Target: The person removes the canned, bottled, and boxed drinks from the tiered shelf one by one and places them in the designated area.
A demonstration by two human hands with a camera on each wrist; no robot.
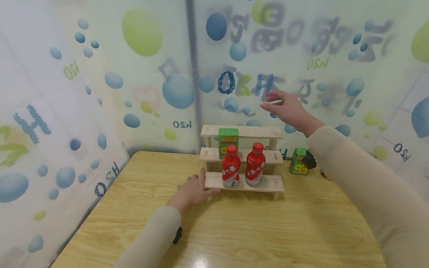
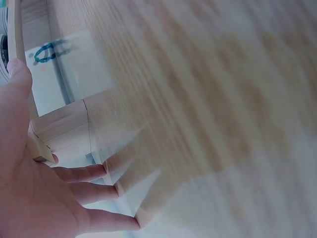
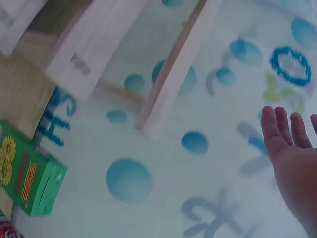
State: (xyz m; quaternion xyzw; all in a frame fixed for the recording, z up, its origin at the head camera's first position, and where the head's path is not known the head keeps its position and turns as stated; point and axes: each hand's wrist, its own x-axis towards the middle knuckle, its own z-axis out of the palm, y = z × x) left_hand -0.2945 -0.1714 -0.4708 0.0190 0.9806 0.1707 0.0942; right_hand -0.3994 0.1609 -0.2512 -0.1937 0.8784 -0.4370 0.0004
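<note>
A small three-step wooden shelf rack (image 1: 247, 131) stands at the back of the table. Two red bottles (image 1: 231, 167) with white lettering are upright on its lowest board, and a green box (image 1: 229, 134) stands on the middle one. My left hand (image 1: 193, 188) is at the left end of the lowest board, thumb along its front edge. In the left wrist view the fingers (image 2: 94, 192) are straight and spread, their tips at the tabletop. Raised above the rack's right side, my right hand (image 1: 288, 109) holds nothing, its fingers (image 3: 282, 124) extended.
Right of the rack, another green box (image 1: 297, 164) with yellow flowers stands on the wooden table (image 1: 154, 163). A red item (image 3: 7, 230) shows beside it, mostly cut off in the right wrist view. A patterned curtain (image 1: 157, 123) hangs close behind and around the table.
</note>
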